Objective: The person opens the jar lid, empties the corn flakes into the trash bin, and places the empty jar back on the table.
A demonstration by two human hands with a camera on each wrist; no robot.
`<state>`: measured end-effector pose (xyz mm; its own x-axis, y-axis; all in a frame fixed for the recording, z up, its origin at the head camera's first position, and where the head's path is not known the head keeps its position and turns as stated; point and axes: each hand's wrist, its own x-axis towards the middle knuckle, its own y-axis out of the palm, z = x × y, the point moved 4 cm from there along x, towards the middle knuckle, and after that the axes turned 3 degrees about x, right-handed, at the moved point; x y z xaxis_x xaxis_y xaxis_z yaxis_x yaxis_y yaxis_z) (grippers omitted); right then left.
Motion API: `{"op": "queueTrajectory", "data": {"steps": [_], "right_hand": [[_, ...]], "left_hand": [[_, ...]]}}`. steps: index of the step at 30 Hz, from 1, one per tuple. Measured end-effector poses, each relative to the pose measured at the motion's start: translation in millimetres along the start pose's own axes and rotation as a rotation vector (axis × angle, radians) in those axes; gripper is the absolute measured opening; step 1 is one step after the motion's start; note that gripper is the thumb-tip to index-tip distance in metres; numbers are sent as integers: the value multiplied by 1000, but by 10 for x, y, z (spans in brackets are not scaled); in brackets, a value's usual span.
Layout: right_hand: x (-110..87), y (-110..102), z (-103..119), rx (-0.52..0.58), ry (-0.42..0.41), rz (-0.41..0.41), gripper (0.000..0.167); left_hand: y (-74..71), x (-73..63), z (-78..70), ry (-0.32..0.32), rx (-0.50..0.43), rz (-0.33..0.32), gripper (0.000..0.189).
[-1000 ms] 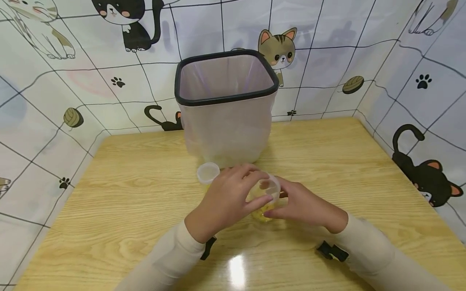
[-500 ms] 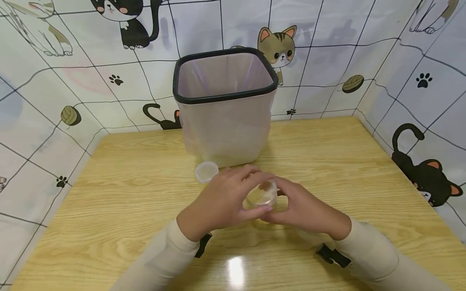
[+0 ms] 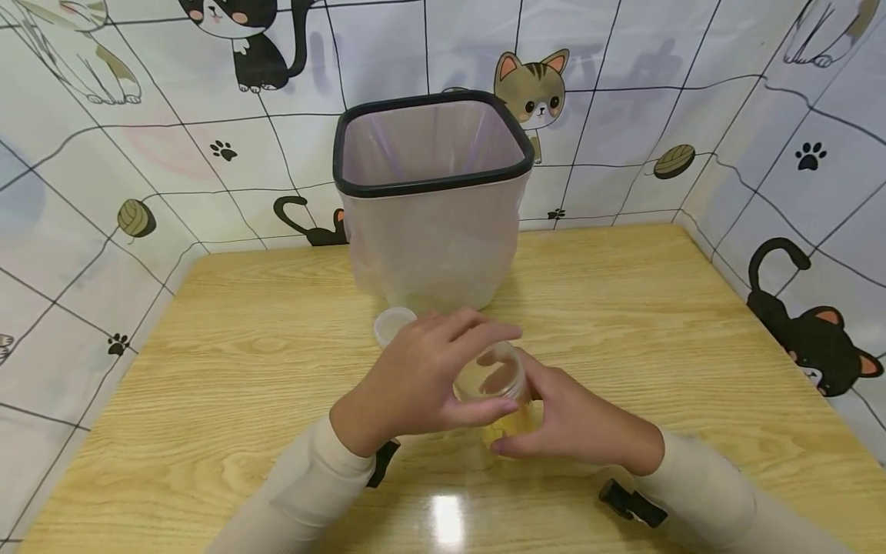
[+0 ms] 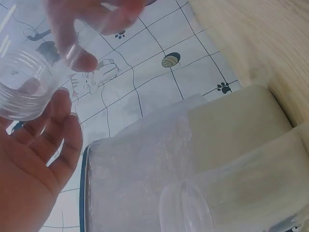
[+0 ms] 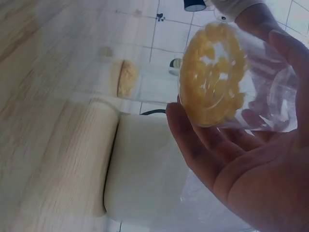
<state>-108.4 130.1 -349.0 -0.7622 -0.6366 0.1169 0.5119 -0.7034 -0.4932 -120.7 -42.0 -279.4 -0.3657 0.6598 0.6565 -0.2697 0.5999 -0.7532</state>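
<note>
A clear plastic jar (image 3: 515,392) with a threaded mouth and yellow pieces at its bottom is between my hands. My right hand (image 3: 588,415) grips its side, thumb low in front. In the right wrist view the jar's base (image 5: 212,72) faces the camera, and the right fingers (image 5: 212,159) curve round the wall. My left hand (image 3: 422,377) surrounds the upper part, thumb in front and index finger beyond the mouth; some contact is hidden. No lid shows on the mouth (image 4: 24,87). A second jar with a pale lid (image 3: 394,325) stands partly behind my left hand.
A translucent bin (image 3: 432,238) with a black rim stands at the back of the wooden table (image 3: 277,331). The second jar is close in front of it. Cat-patterned sheets (image 3: 623,131) enclose the back and sides.
The jar has tilted and turned between the hands, its yellow end shifting slightly nearer me. My left thumb and index finger are spread wider than half a second ago. Bin and second jar stay put.
</note>
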Motion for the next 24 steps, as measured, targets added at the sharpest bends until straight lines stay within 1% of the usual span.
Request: {"op": "queueTrajectory", "data": {"steps": [5, 7, 10, 13, 16, 24], "right_hand": [[-2, 20, 47, 22, -90, 27, 53], [-6, 21, 59, 35, -101, 34, 52], [-14, 25, 69, 35, -97, 42, 51], [-16, 29, 76, 18, -105, 38, 50], [-16, 29, 74, -10, -112, 26, 52], [-19, 36, 38, -56, -69, 0, 59]], "left_hand": [[6, 5, -12, 16, -19, 25, 51], [7, 7, -23, 24, -44, 25, 47], [9, 9, -45, 38, -89, 18, 44], [13, 15, -61, 45, -110, 11, 43], [22, 20, -63, 45, -99, 8, 42], [64, -1, -45, 17, -45, 7, 35]]}}
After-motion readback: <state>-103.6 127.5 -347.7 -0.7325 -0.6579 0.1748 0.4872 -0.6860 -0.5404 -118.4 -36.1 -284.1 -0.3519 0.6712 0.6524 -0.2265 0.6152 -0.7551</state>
